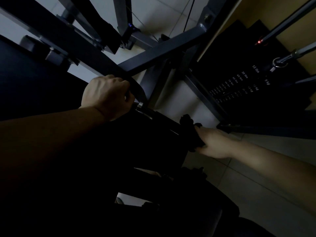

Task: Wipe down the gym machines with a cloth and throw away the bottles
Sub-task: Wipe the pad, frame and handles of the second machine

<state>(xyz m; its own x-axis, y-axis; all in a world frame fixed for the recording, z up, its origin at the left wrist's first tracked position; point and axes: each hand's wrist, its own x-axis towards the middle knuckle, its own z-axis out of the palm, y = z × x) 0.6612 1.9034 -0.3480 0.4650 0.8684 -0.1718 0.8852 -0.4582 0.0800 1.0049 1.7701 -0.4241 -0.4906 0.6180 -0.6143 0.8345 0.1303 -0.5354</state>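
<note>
Head view, looking down into a dim corner of the gym: the cloth, dark and bunched, is pressed against the lower end of a black handle bar of the machine, and the right hand is closed round it, fingers buried in the folds. The left hand is wrapped in a fist round the upper part of the same bar, just above a bright metal collar, apparently steadying it while the cloth works.

Beyond the hands, grey frame tubes cross over a pale tiled floor, and to the right stands the weight stack with its printed pound and kilogram marks; a steel cable attachment hangs above it.

As a judgement, the wiping is under way, on one grip of one machine. Nothing tells which surfaces are already clean, since the light is too poor to show dust or streaks, so the frame, seat pads and stack may all be left. No bottles appear anywhere in view, so that half of the task cannot be judged done; it likely waits until the wiping ends.
</note>
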